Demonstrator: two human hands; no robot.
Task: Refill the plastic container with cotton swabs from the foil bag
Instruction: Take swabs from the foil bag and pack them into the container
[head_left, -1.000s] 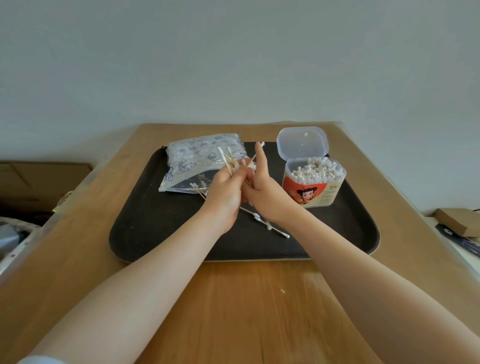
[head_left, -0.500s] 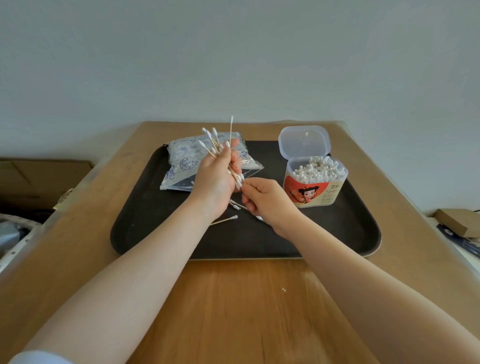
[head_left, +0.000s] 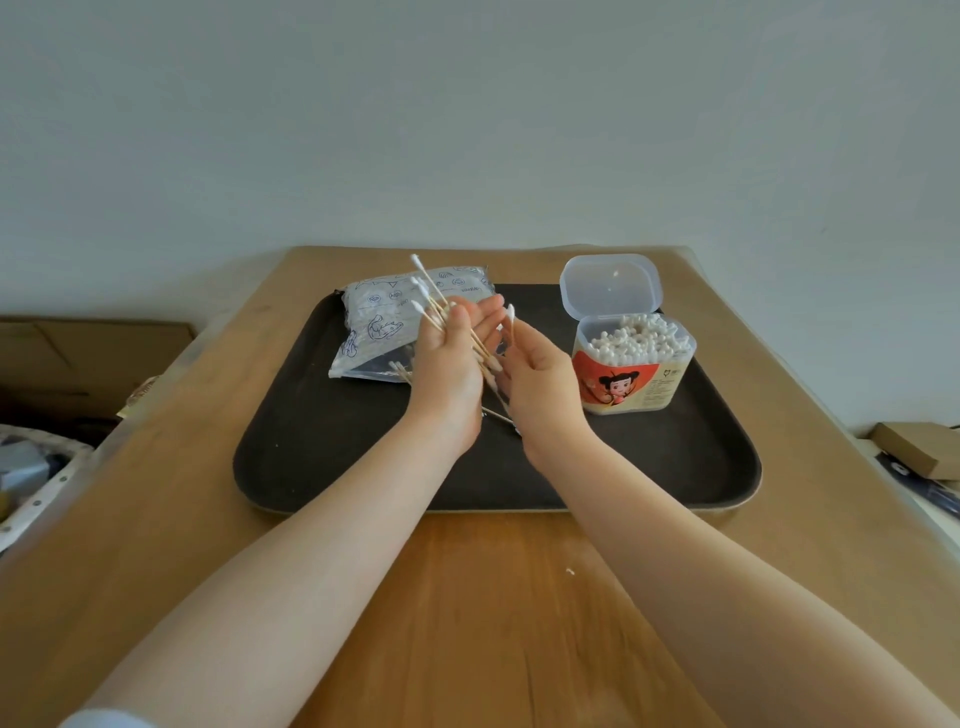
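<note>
Nearest us lies the wooden table (head_left: 467, 623), with both our bare forearms reaching forward across it. A small white speck (head_left: 570, 571) sits on the wood between them. Past the table's near stretch rests a dark tray (head_left: 322, 447), and both hands hover above its middle.

Our left hand (head_left: 449, 364) grasps a bundle of swabs (head_left: 434, 304): the thumb and fingers close round the wooden sticks, whose white tips fan up and to the left, while the other ends slant down toward the right hand. Our right hand (head_left: 537, 374) is just beside it, fingers curled, pinching a single swab (head_left: 510, 317) that stands nearly upright with its tip at the top. The two hands are nearly touching; we cannot tell whether they meet.

Under the hands, a couple of loose swabs (head_left: 498, 415) lie on the tray. Behind the left hand lies the bag (head_left: 379, 322), flat on the tray's far left, its near edge open with a few swab ends (head_left: 400, 369) poking out.

To the right, on the tray's far right part, stands the container (head_left: 631, 379), upright, packed with white swab tips up to its rim. Its clear lid (head_left: 610, 286) is hinged back and stands open behind it.

Beyond the table rises a plain pale wall (head_left: 467, 130). At the far right edge a cardboard box (head_left: 914, 449) lies off the table.
</note>
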